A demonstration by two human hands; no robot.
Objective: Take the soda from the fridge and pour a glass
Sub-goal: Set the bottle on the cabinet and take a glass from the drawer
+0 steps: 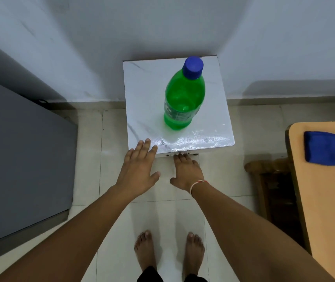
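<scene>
While both hands are holding nothing, left hand (137,167) flat-fingered, right hand (187,173) touching the small white table's (142,94) near edge, the capped green soda bottle (182,102) is standing upright there; nudging the table is risking toppling it.

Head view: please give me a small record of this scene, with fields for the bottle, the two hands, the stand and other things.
bottle: green, blue cap on, upright on stand
stand: small white marble-look top, against wall
left hand: open, fingertips at stand's near-left corner, no grip
right hand: open, fingers at stand's front edge, no grip
glass: none in view
fridge: grey, at left, door not seen
other: blue cloth on table at right
</scene>
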